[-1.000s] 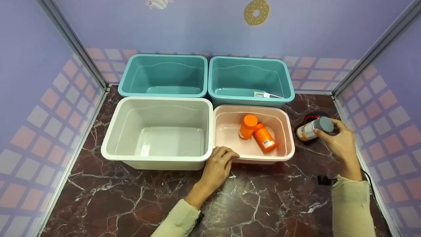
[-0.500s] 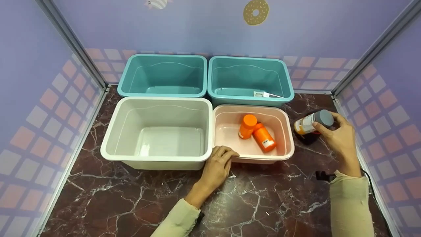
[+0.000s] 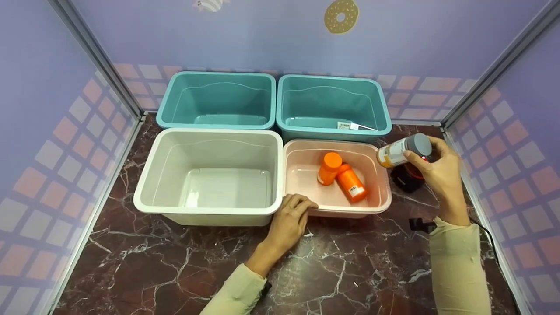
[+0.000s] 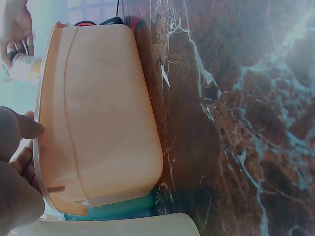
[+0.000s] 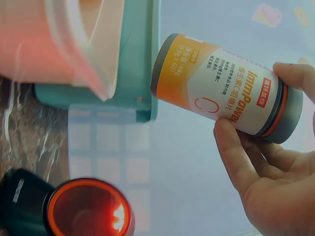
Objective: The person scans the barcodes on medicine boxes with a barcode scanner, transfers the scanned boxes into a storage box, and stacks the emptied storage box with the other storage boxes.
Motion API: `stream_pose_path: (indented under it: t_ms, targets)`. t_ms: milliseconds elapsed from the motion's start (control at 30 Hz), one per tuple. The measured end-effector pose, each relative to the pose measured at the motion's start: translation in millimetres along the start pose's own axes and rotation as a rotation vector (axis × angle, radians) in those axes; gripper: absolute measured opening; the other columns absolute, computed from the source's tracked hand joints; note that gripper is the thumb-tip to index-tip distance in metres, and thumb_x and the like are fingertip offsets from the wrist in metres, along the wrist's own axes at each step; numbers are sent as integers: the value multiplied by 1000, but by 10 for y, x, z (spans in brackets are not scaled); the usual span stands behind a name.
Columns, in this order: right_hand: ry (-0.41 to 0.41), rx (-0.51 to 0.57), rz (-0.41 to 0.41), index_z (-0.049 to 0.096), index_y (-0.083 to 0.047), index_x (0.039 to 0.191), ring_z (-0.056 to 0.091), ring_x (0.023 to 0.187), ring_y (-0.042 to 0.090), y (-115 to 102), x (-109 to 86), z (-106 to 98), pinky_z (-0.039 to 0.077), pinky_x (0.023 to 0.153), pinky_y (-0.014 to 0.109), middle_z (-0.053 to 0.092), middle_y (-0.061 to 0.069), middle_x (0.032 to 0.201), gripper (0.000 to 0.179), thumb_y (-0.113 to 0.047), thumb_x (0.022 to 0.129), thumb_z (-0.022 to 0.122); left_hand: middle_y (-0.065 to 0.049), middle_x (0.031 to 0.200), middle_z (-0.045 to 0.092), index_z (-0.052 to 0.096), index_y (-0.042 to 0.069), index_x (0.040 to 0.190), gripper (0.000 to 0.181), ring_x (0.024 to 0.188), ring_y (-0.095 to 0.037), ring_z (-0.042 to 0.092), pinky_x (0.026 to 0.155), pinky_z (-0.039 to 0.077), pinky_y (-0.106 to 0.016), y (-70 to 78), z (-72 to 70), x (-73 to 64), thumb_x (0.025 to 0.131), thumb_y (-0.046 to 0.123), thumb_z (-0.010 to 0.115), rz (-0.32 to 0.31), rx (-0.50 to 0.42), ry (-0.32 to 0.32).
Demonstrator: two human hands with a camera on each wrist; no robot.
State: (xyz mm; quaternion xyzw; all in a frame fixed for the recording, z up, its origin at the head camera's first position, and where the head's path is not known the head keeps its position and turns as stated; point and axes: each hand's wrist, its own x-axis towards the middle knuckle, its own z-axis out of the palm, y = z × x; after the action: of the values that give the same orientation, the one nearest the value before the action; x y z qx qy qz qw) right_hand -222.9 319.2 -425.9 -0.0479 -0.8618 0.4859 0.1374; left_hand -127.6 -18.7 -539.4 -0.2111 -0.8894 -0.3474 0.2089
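My right hand (image 3: 444,173) holds a vitamin bottle (image 5: 211,86) near its grey cap, thumb on one side and fingers on the other. The bottle has a white and orange label and tilts, its base at the right rim of the pink bin (image 3: 302,205) in the head view. With my left hand (image 3: 288,221) I grip that bin's front rim, thumb outside and fingers over the edge, as the left wrist view shows. Inside the bin, one orange bottle (image 3: 329,168) stands leaning and another orange bottle (image 3: 352,183) lies against it.
Below the right hand sits a black scanner-like device (image 5: 88,206) with a red-lit window. A white bin (image 3: 210,210) stands left of the pink one. Behind are two teal bins (image 3: 216,127), and the right teal bin (image 3: 302,129) contains a white labelled item (image 3: 350,126).
My right hand has lifted the vitamin bottle up from over the black device and carried it left to the pink bin's edge. The left hand stays in place.
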Motion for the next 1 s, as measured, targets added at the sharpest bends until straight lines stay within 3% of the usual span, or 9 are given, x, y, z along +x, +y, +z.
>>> stream_pose_path:
  t_ms: [167,333,567,800,1000]
  targets:
    - [2,45,-47,63,-4,127,58,91,1,-112,31,96,45,80,13,62,-16,100,53,-20,80,83,4,101,65,72,21,103,25,99,-16,57,95,46,-30,4,-4,0,88,3,66,-3,1,0]
    - [-6,76,-87,65,-6,125,60,78,1,-228,59,189,48,64,13,64,-13,97,51,-21,79,83,5,101,65,72,21,103,24,99,-16,58,96,45,-30,4,-7,4,88,3,66,1,1,5]
    - [-13,107,-130,66,-5,123,59,91,4,-353,97,341,47,78,13,65,-11,102,51,-18,77,84,5,101,65,72,22,103,23,99,-16,57,98,44,-30,4,-8,3,89,4,66,-2,8,-7]
    - [-47,142,-136,64,1,125,58,83,4,-537,95,491,49,70,12,62,-9,99,51,-12,79,81,5,100,65,72,21,102,24,99,-16,57,97,44,-30,-3,2,3,88,3,66,9,6,7]
    - [-81,165,-156,62,8,123,58,82,4,-814,22,588,50,72,13,61,-8,97,50,-9,79,80,5,101,65,72,22,103,25,100,-16,57,97,45,-30,2,1,-6,87,3,67,-1,6,-1]
